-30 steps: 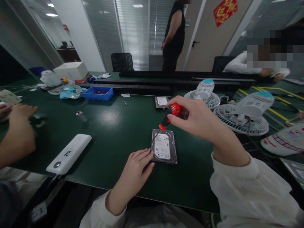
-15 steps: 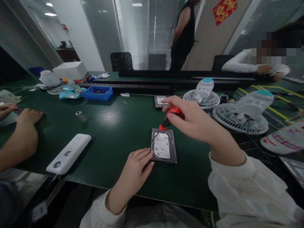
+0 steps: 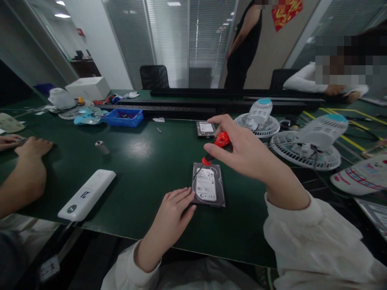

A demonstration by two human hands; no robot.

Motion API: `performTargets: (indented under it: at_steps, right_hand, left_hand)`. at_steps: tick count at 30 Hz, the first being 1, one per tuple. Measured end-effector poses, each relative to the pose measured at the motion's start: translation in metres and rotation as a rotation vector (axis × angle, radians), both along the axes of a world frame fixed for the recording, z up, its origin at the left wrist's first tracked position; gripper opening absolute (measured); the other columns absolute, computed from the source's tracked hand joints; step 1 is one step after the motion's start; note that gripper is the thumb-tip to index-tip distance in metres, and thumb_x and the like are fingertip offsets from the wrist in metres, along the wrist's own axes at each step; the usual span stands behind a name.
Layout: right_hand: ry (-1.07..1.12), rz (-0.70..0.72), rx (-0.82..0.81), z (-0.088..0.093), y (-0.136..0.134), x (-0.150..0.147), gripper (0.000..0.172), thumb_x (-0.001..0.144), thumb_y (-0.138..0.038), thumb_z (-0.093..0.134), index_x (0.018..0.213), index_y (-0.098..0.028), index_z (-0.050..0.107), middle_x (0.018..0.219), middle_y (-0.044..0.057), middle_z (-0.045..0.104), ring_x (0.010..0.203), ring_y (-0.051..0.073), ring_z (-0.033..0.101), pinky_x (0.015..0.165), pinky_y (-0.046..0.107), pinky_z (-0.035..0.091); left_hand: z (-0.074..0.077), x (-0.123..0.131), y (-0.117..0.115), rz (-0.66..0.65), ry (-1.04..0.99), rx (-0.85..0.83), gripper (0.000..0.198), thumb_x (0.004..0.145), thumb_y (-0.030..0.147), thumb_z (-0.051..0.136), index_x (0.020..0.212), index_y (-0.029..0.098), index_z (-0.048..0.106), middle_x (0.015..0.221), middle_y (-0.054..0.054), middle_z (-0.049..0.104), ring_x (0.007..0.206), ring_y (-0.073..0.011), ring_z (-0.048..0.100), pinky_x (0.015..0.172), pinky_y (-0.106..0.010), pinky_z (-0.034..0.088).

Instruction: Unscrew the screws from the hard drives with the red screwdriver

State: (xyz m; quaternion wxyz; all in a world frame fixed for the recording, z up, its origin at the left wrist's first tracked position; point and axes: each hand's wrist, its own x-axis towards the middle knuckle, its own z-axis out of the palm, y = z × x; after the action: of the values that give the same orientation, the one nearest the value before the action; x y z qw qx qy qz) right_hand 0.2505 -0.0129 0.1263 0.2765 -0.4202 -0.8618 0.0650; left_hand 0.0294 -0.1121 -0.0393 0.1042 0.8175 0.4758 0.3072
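Note:
A hard drive (image 3: 207, 185) with a white label lies flat on the green table in front of me. My left hand (image 3: 173, 211) rests at its lower left corner, fingers stretched out and fingertips touching the drive's edge. My right hand (image 3: 246, 151) is over the far right side, round a red and black screwdriver (image 3: 222, 139). Its thumb and index finger are spread off the handle; the other fingers are hidden behind the hand. The screwdriver leans, its thin shaft running down left to the drive's left edge near the top.
Beyond lies a second hard drive (image 3: 206, 128). White fan heads (image 3: 320, 139) stand at right. To the left are a power bank (image 3: 87, 195), a small metal cylinder (image 3: 102, 147), a screw (image 3: 159, 130) and a blue tray (image 3: 124, 118). A co-worker's arm (image 3: 27, 173) reaches in from the left.
My right thumb and index finger have opened away from the screwdriver handle. My left hand and the hard drive stay put. The standing person in the background has shifted right.

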Motion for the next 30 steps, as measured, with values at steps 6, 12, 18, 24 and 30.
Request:
performTargets:
  at_steps: [6, 12, 18, 24, 30]
  right_hand:
    - [-0.032, -0.067, -0.026, 0.0048, -0.0044, -0.0005, 0.042, 0.096, -0.038, 0.057, 0.132, -0.017, 0.048, 0.075, -0.003, 0.056, 0.060, 0.016, 0.052, 0.060, 0.031, 0.034]
    - [-0.005, -0.038, -0.069, 0.0062, -0.0034, -0.0004, 0.039, 0.099, -0.047, 0.055, 0.125, -0.019, 0.050, 0.072, -0.003, 0.057, 0.059, 0.015, 0.052, 0.060, 0.031, 0.034]
    - [0.019, -0.053, -0.093, 0.0044, -0.0022, -0.0005, 0.035, 0.093, -0.036, 0.059, 0.120, -0.020, 0.045, 0.068, -0.006, 0.052, 0.057, 0.016, 0.051, 0.060, 0.032, 0.035]
    - [0.062, 0.032, -0.056, 0.0026, -0.0005, 0.0018, 0.038, 0.084, -0.027, 0.062, 0.117, -0.023, 0.043, 0.087, -0.001, 0.058, 0.068, 0.016, 0.055, 0.062, 0.031, 0.039]
    - [0.002, 0.026, 0.011, 0.0030, -0.0020, -0.0012, 0.023, 0.089, -0.026, 0.051, 0.111, -0.019, 0.050, 0.090, 0.004, 0.063, 0.072, 0.017, 0.055, 0.067, 0.032, 0.037]
  left_hand:
    - [0.0004, -0.0001, -0.0009, -0.003, -0.006, -0.008, 0.037, 0.101, 0.019, 0.063, 0.137, 0.021, 0.070, 0.137, -0.012, 0.075, 0.130, -0.0306, 0.068, 0.105, -0.055, 0.057]
    - [0.0000, -0.0008, -0.0007, -0.003, 0.007, -0.007, 0.037, 0.102, 0.019, 0.062, 0.138, 0.020, 0.069, 0.137, -0.013, 0.074, 0.131, -0.0311, 0.068, 0.105, -0.056, 0.056]
    - [0.0003, -0.0008, -0.0006, -0.015, 0.015, 0.005, 0.035, 0.102, 0.019, 0.062, 0.136, 0.017, 0.070, 0.136, -0.013, 0.075, 0.130, -0.0314, 0.068, 0.104, -0.055, 0.057]
    - [-0.0001, -0.0019, -0.0002, -0.005, 0.006, -0.001, 0.035, 0.102, 0.019, 0.062, 0.136, 0.020, 0.070, 0.136, -0.012, 0.075, 0.130, -0.0305, 0.068, 0.105, -0.054, 0.057]
    - [0.0005, -0.0007, -0.0006, -0.010, 0.000, 0.005, 0.036, 0.102, 0.019, 0.062, 0.136, 0.020, 0.070, 0.136, -0.012, 0.075, 0.130, -0.0307, 0.069, 0.105, -0.055, 0.057]
